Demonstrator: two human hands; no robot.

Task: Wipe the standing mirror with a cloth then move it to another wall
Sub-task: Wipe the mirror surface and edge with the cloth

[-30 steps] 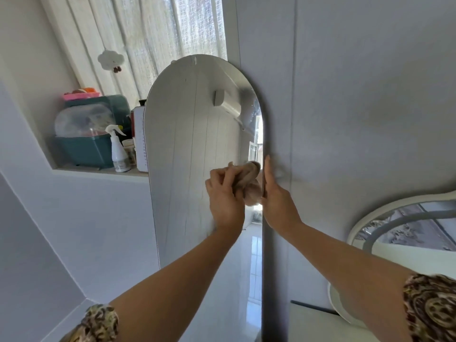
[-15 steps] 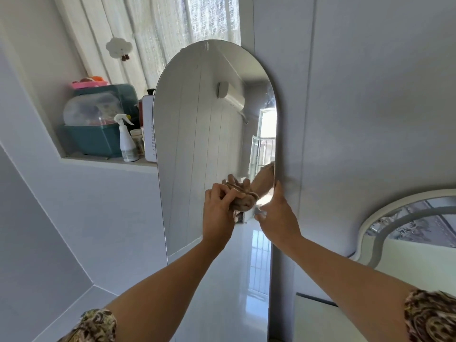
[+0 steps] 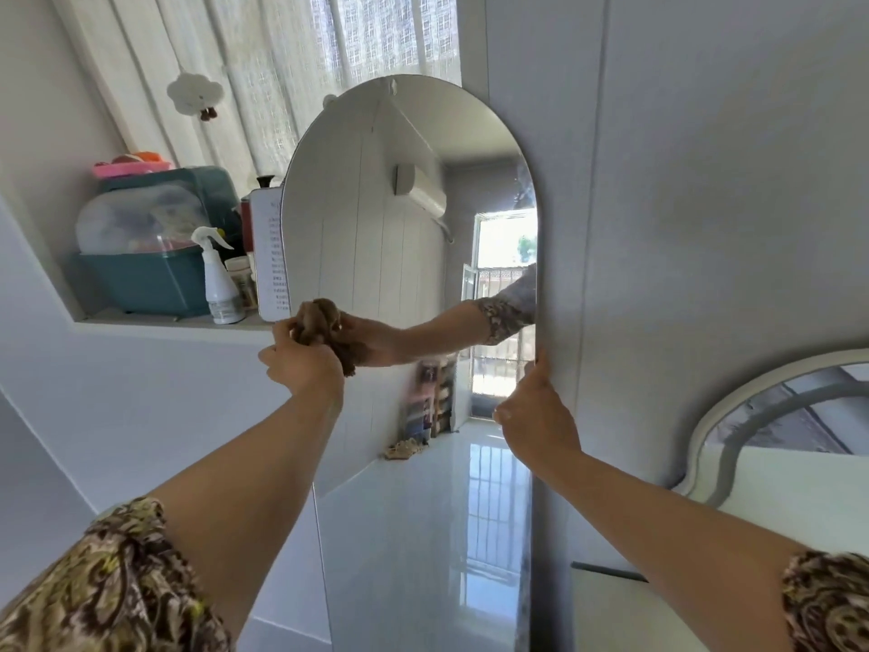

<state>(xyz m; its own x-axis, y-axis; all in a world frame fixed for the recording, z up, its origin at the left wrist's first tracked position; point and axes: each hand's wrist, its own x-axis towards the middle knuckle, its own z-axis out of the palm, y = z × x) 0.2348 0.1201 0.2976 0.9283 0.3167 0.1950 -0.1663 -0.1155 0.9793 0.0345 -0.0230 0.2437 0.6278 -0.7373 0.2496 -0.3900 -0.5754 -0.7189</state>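
A tall arched standing mirror (image 3: pixel 404 218) leans against the grey wall in the middle of the view. My left hand (image 3: pixel 301 367) is at the mirror's left edge, shut on a crumpled brown cloth (image 3: pixel 317 322) pressed to the glass. Gripping the mirror's right edge, where it meets the wall, is my right hand (image 3: pixel 536 416). The glass reflects my arm, the cloth, a white-panelled wall, an air conditioner and a bright doorway.
A window ledge (image 3: pixel 178 322) at the left holds a teal bin (image 3: pixel 150 280), a white spray bottle (image 3: pixel 218 280) and small jars. Sheer curtains (image 3: pixel 282 54) hang above. A second white-framed mirror (image 3: pixel 733 402) leans at the right beside a white surface (image 3: pixel 625 614).
My left hand with the cloth has slid from the mirror's right side across to its left edge. My right hand stays on the right edge. The view has shifted.
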